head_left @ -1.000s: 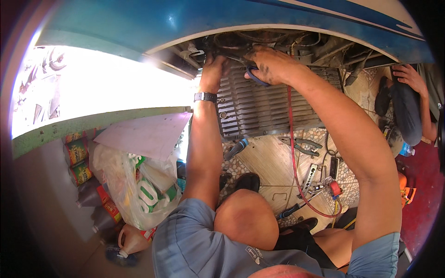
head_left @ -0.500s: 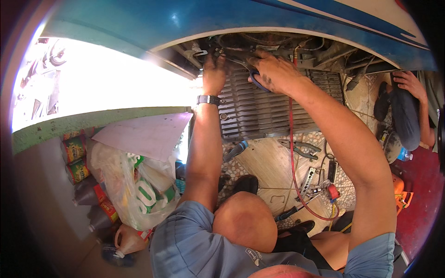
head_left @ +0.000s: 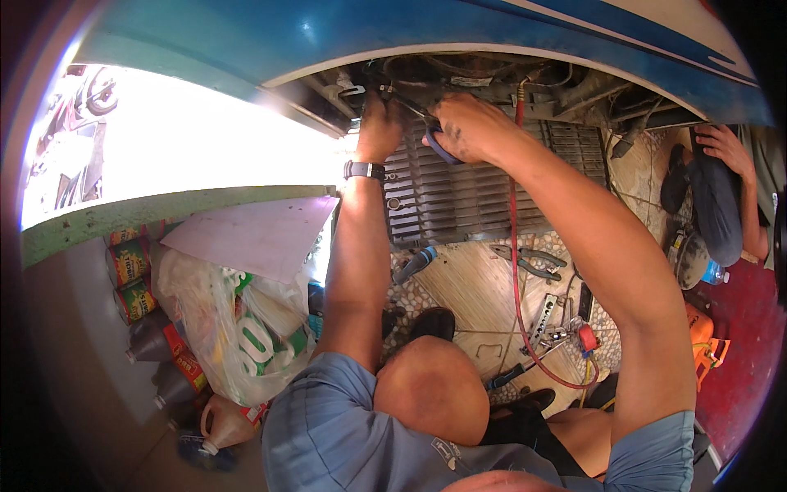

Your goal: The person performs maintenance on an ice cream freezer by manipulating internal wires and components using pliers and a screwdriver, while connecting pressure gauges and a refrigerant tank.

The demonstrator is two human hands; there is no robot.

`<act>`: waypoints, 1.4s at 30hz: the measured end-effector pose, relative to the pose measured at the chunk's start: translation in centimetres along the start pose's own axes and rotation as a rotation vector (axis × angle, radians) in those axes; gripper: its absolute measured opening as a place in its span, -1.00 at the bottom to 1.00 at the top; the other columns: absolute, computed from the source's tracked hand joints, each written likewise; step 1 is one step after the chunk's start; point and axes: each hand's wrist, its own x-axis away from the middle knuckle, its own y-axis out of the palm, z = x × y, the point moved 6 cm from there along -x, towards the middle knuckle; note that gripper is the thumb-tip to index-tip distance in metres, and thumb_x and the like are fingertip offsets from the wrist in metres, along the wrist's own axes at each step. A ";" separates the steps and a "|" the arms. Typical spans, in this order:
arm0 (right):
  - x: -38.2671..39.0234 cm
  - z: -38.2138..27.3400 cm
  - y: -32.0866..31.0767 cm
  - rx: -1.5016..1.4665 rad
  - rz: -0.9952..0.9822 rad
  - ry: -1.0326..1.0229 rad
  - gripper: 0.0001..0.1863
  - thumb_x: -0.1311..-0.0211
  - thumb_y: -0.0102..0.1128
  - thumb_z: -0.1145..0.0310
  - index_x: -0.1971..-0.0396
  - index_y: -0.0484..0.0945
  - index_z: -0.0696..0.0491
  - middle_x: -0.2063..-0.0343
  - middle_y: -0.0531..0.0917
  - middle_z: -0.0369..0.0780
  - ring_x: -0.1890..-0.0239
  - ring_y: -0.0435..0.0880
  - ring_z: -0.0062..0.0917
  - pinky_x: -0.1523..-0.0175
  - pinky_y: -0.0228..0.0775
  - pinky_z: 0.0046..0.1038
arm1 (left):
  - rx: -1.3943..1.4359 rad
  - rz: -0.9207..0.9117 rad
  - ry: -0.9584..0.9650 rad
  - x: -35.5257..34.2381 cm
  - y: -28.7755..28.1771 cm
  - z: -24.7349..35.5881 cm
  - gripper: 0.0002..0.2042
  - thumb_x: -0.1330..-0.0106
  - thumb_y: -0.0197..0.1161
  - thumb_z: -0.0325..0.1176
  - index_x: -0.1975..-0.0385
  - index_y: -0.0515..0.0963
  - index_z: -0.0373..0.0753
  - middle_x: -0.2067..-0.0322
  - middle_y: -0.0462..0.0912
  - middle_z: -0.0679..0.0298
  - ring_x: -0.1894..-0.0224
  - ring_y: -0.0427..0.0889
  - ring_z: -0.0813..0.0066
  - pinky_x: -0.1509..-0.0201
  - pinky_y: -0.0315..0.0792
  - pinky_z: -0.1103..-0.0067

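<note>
Under the blue panel [head_left: 393,25], both my hands reach into a dark recess with hoses and metal parts. My left hand [head_left: 381,131], with a dark watch [head_left: 364,170] on its wrist, is closed at a small fitting; its fingertips are in shadow, and what they pinch is unclear. In my right hand [head_left: 469,127] is a pair of dark-blue-handled pliers [head_left: 443,148], the jaws pointing left toward my left fingers. Beneath the hands lies a grey slatted grille [head_left: 484,197]. A red hose [head_left: 515,246] runs down past my right forearm from a brass fitting.
On the tiled floor lie grey pliers [head_left: 529,261], a blue-and-black handled tool [head_left: 416,265] and a red gauge [head_left: 587,336]. Bottles and a plastic bag [head_left: 221,328] stand at left below a green ledge [head_left: 164,217]. Another person's hand [head_left: 725,149] rests on their knee at right.
My right hand with the pliers has shifted slightly left, closer to my left hand. The left hand stays at nearly the same spot.
</note>
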 end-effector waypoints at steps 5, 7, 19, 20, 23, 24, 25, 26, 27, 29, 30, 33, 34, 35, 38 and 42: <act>-0.3 -1.6 -1.0 0.048 -0.037 0.099 -0.72 -0.14 0.22 0.33 0.24 0.69 0.20 0.17 0.69 0.04 0.12 0.71 -0.10 0.02 0.57 -0.21 | -0.131 -0.055 0.028 -0.3 0.4 0.4 -0.41 -0.37 0.02 -0.30 -0.26 0.10 -0.62 -0.14 0.33 -0.46 -0.19 0.36 -0.33 -0.28 0.30 0.16; -0.3 -2.4 -1.3 0.042 -0.058 0.122 -0.73 -0.14 0.21 0.35 0.23 0.69 0.19 0.17 0.69 0.04 0.11 0.71 -0.10 0.01 0.56 -0.22 | -0.213 -0.009 0.081 0.0 0.3 1.0 -0.42 -0.35 0.01 -0.33 -0.23 0.10 -0.66 -0.09 0.35 -0.48 -0.12 0.42 -0.35 -0.18 0.37 0.13; 0.5 -3.0 -1.0 -0.049 -0.073 0.196 -0.67 -0.22 0.19 0.23 0.29 0.67 0.24 0.23 0.69 0.06 0.13 0.70 -0.04 0.04 0.57 -0.20 | -0.054 0.143 0.077 0.2 0.2 2.6 -0.52 -0.36 0.03 -0.35 -0.08 0.16 -0.66 0.22 0.56 -0.40 0.17 0.58 -0.36 0.16 0.49 0.07; 0.5 -3.2 -1.1 -0.052 -0.080 0.205 -0.67 -0.22 0.19 0.24 0.28 0.67 0.24 0.23 0.69 0.07 0.13 0.70 -0.04 0.04 0.57 -0.20 | -0.080 0.136 0.061 0.0 0.3 2.4 -0.51 -0.37 0.03 -0.34 -0.11 0.15 -0.64 0.21 0.56 -0.40 0.15 0.58 -0.35 0.15 0.49 0.07; 0.4 -3.3 -1.7 -0.023 -0.070 0.181 -0.69 -0.21 0.17 0.28 0.27 0.67 0.25 0.21 0.68 0.10 0.12 0.70 -0.04 0.04 0.57 -0.21 | -0.140 0.163 0.079 -0.2 0.7 1.4 -0.50 -0.38 0.02 -0.32 -0.14 0.12 -0.59 0.18 0.58 -0.36 0.13 0.58 -0.34 0.14 0.49 0.06; 0.4 -3.0 -1.8 -0.006 -0.065 0.171 -0.69 -0.21 0.17 0.29 0.26 0.67 0.26 0.21 0.68 0.11 0.11 0.70 -0.04 0.03 0.57 -0.21 | -0.151 0.174 0.094 -0.1 1.1 1.1 -0.51 -0.39 0.02 -0.32 -0.15 0.12 -0.57 0.17 0.58 -0.35 0.12 0.58 -0.34 0.14 0.49 0.06; 0.3 -2.8 -1.7 0.000 -0.041 0.176 -0.70 -0.21 0.17 0.32 0.26 0.66 0.27 0.21 0.68 0.12 0.11 0.69 -0.04 0.04 0.57 -0.21 | -0.138 0.157 0.080 -0.1 1.5 0.7 -0.51 -0.40 0.02 -0.30 -0.14 0.13 -0.56 0.16 0.58 -0.33 0.12 0.58 -0.33 0.14 0.49 0.06; 0.2 -2.8 -1.5 0.007 -0.017 0.180 -0.72 -0.20 0.16 0.34 0.27 0.66 0.27 0.22 0.68 0.13 0.12 0.69 -0.04 0.04 0.57 -0.21 | -0.124 0.139 0.067 -0.1 1.9 0.3 -0.52 -0.40 0.02 -0.29 -0.14 0.14 -0.55 0.15 0.58 -0.32 0.12 0.59 -0.33 0.14 0.49 0.07; 0.0 -2.7 -1.5 0.016 0.009 0.181 -0.73 -0.19 0.16 0.37 0.28 0.66 0.28 0.22 0.67 0.13 0.12 0.69 -0.03 0.04 0.57 -0.21 | -0.111 0.126 0.055 -0.3 2.2 -0.1 -0.53 -0.41 0.01 -0.28 -0.14 0.15 -0.54 0.14 0.59 -0.31 0.12 0.59 -0.32 0.14 0.49 0.07; -0.3 -5.5 -1.8 -0.041 -0.015 0.139 -0.75 -0.18 0.16 0.41 0.28 0.66 0.29 0.23 0.67 0.14 0.12 0.69 -0.01 0.04 0.57 -0.19 | 0.018 0.234 -0.034 -0.9 0.1 -3.7 -0.53 -0.42 0.01 -0.26 -0.12 0.16 -0.54 0.14 0.59 -0.30 0.13 0.59 -0.31 0.14 0.50 0.09; -0.1 -4.4 -1.1 -0.062 -0.039 0.171 -0.76 -0.17 0.16 0.43 0.28 0.65 0.29 0.23 0.67 0.14 0.13 0.69 -0.01 0.04 0.57 -0.19 | -0.042 0.242 -0.013 -0.7 1.5 -2.6 -0.53 -0.43 0.01 -0.24 -0.11 0.17 -0.54 0.15 0.59 -0.30 0.15 0.60 -0.30 0.17 0.51 0.10; 0.1 -3.5 -0.1 -0.108 0.002 0.191 -0.77 -0.17 0.15 0.45 0.30 0.65 0.30 0.26 0.68 0.14 0.15 0.69 0.02 0.06 0.56 -0.16 | -0.184 0.228 -0.049 0.1 1.7 0.0 -0.49 -0.44 0.02 -0.21 -0.12 0.15 -0.56 0.18 0.59 -0.32 0.19 0.62 -0.29 0.22 0.52 0.11; 0.0 -3.6 0.1 -0.127 0.003 0.195 -0.77 -0.17 0.15 0.44 0.30 0.65 0.30 0.26 0.68 0.14 0.15 0.69 0.03 0.06 0.56 -0.16 | -0.226 0.216 -0.079 0.1 1.4 0.1 -0.48 -0.44 0.03 -0.20 -0.13 0.14 -0.57 0.18 0.59 -0.33 0.20 0.62 -0.29 0.24 0.52 0.11; -0.1 -3.5 0.4 -0.144 0.002 0.229 -0.76 -0.18 0.13 0.43 0.26 0.66 0.27 0.23 0.68 0.12 0.11 0.68 0.00 0.01 0.55 -0.17 | -0.221 0.208 -0.109 -0.1 1.2 -0.1 -0.43 -0.42 0.05 -0.13 -0.14 0.14 -0.56 0.15 0.57 -0.35 0.18 0.61 -0.30 0.20 0.51 0.09; -0.2 -3.8 0.8 -0.203 0.013 0.283 -0.73 -0.22 0.10 0.39 0.19 0.68 0.21 0.15 0.68 0.09 0.02 0.67 -0.04 -0.07 0.54 -0.16 | -0.242 0.168 -0.141 -1.0 0.7 -1.4 -0.31 -0.40 0.09 0.00 -0.17 0.10 -0.58 0.04 0.50 -0.40 0.09 0.58 -0.34 0.10 0.48 0.06; 2.0 -1.3 2.2 -0.311 0.253 0.227 -0.69 -0.24 0.19 0.24 0.22 0.65 0.20 0.13 0.65 0.12 0.07 0.66 0.00 -0.03 0.54 -0.11 | -0.357 0.244 0.030 -1.9 2.5 -1.2 -0.29 -0.39 0.07 -0.11 -0.28 0.04 -0.60 -0.04 0.45 -0.45 -0.05 0.53 -0.31 -0.08 0.44 0.12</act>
